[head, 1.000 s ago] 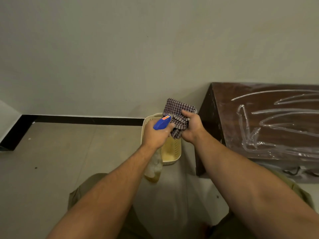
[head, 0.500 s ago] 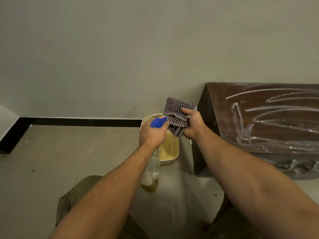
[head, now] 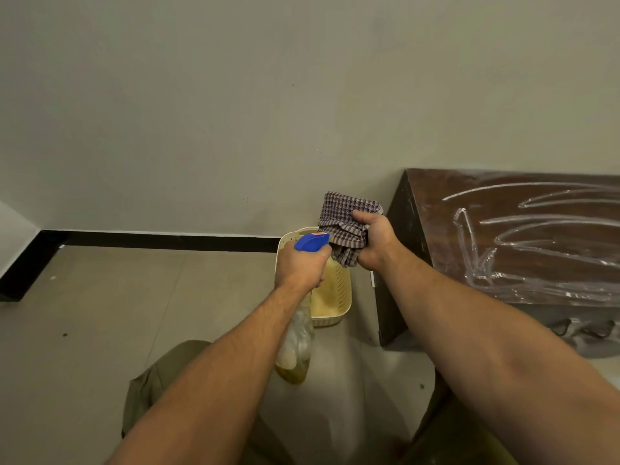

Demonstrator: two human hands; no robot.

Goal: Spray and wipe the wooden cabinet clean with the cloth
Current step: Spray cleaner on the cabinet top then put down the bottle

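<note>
Just left of the wooden cabinet [head: 523, 236], his left hand [head: 300, 265] is wrapped tight around the spray bottle [head: 297, 347] while the right hand [head: 374, 243] bunches up the checked cloth [head: 344, 218].

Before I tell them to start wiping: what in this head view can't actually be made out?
- Wooden cabinet: cut off by the right edge; its front is out of sight.
- Spray bottle: trigger and neck hidden under the left hand; whether mist is leaving the nozzle cannot be told.
- Cloth: bunched in the right hand, so dampness cannot be told.
- Basket: partly hidden by both hands.
</note>
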